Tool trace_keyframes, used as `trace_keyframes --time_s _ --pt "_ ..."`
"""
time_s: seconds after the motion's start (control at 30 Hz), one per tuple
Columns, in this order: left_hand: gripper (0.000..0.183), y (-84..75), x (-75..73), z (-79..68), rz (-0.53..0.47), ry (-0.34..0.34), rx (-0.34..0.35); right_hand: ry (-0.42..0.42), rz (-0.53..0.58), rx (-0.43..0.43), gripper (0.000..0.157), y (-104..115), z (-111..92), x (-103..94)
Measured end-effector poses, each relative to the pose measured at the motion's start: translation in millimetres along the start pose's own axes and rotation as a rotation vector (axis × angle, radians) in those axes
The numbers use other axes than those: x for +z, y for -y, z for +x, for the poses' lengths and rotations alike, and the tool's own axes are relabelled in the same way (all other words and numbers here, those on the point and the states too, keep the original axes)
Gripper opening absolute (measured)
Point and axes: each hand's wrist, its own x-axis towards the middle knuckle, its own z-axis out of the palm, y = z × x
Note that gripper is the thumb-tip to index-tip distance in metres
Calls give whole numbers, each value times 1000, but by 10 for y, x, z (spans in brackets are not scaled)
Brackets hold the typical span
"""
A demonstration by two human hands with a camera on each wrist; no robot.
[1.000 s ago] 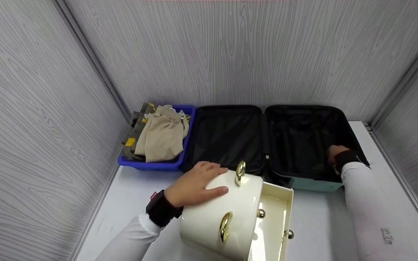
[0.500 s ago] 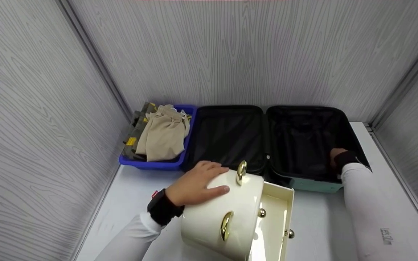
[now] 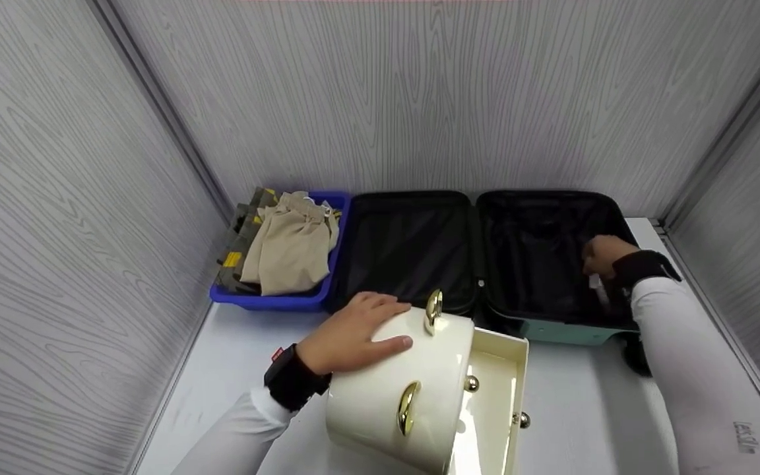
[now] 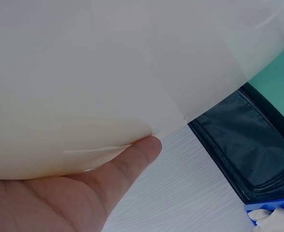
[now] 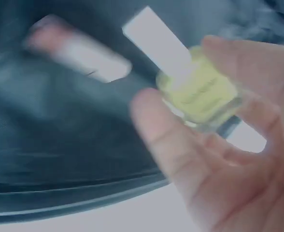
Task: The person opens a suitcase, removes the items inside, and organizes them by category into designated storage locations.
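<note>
My left hand (image 3: 353, 336) rests with fingers spread on a glossy cream drawer box (image 3: 386, 396) with gold fittings. In the left wrist view its fingertip (image 4: 149, 147) lies against the box's pale wall. Over the right half of the open suitcase (image 3: 538, 264), my right hand (image 3: 607, 256) holds a small yellow nail polish bottle (image 5: 200, 92) with a white cap between thumb and fingers. Another small white piece (image 5: 248, 137) shows below it at the palm. A blurred tube (image 5: 79, 50), reddish at one end and white at the other, shows against the black lining beside the hand.
The box's drawer (image 3: 492, 396) is pulled out, with gold knobs. At the back left, a blue basket (image 3: 274, 302) holds folded beige shorts (image 3: 294, 247) and a grey-and-yellow garment (image 3: 238, 254). The suitcase's other half (image 3: 413, 251) lies between basket and right half. Grey walls surround the white table.
My right hand has risen from the suitcase's lower right corner toward its middle, and small items now show at it. The left hand stays on the cream box.
</note>
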Motion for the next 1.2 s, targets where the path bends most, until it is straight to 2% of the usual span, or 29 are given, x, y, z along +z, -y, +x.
trace_keyframes --time_s 0.13,0.23,0.33,0.43,0.63,0.77,0.87,1.0,1.2 --pt "70 9 -6 15 -4 -9 3 -133 128 -44 26 251 3 -139" --pt "70 20 -3 34 -3 -12 4 -223 162 -110 24 539 -86 -183" --pt "70 30 5 56 -6 -14 5 -253 190 -206 19 842 -213 -150" --pt "71 33 7 70 -6 -12 7 -195 234 -311 15 1109 -351 -52" --pt "70 24 5 98 -7 -16 9 -11 304 -528 15 1495 -651 207" --pt "70 21 5 113 0 -21 5 30 262 -682 17 1699 -819 406" --pt "71 16 5 115 -5 -19 7 39 204 -759 12 1832 -923 571" --pt "70 23 11 122 -10 -18 12 78 176 -769 8 1981 -1026 762" --pt "72 23 7 122 -4 -18 7 160 140 -666 21 2138 -1054 985"
